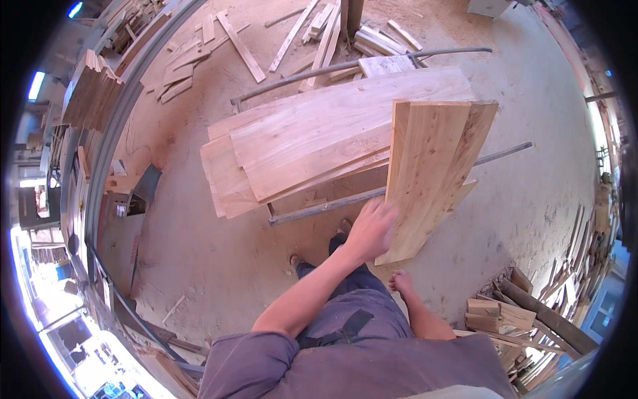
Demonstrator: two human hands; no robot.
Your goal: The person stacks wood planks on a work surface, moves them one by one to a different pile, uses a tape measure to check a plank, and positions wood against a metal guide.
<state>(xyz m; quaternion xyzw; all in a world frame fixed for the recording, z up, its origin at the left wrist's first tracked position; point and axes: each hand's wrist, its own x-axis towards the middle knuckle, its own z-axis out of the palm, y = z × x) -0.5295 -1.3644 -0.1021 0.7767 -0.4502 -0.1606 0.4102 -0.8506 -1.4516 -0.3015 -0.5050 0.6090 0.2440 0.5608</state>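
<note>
A wide wooden panel, made of joined planks, stands on edge at a tilt against the right end of a stack of boards. My left hand is at the panel's lower left edge with its fingers curled. Whether those fingers grip anything is hidden, as is whether they touch the panel. Lower down, close to my body, my right hand is closed in a loose fist, apart from the panel, with nothing showing in it.
The stack rests on a low frame of metal bars. Scrap wood strips litter the floor beyond it, around a post. Cut offcuts and a thick pole lie to my right. At the left stands a pile of boards.
</note>
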